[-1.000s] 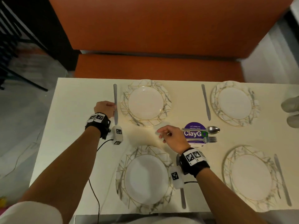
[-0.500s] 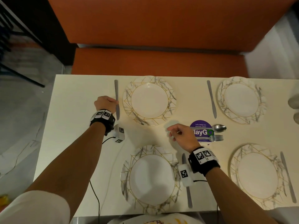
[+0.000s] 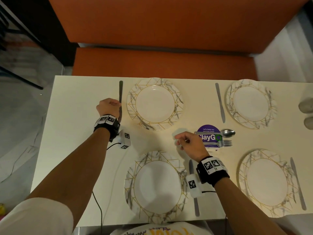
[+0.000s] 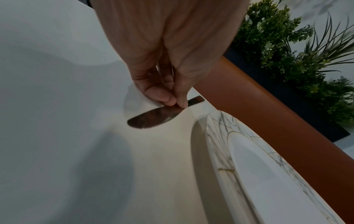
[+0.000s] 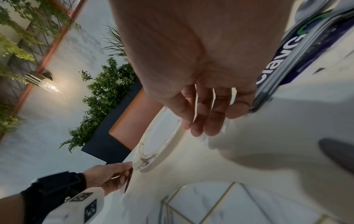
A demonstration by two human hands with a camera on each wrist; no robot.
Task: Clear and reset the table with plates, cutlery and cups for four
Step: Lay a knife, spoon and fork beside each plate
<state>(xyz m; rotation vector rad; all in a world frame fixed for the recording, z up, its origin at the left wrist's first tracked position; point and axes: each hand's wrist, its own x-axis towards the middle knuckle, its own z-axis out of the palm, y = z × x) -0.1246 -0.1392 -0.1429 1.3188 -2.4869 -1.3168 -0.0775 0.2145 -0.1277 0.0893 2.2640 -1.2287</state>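
Four marbled plates with gold lines sit on the cream table. My left hand pinches a knife at its middle, just left of the far left plate. The left wrist view shows thumb and forefinger closed on the knife low over the table. My right hand hovers between the far left plate and the near left plate, fingers relaxed and holding nothing. A spoon and a fork lie on a purple round sign beside that hand.
A knife lies beside each of the other plates: one at the far right, one under my right wrist, one at the near right. Two pale cups stand at the right edge. An orange bench runs behind the table.
The head view has shifted slightly. Both hands stay about where they were, the left still on the knife.
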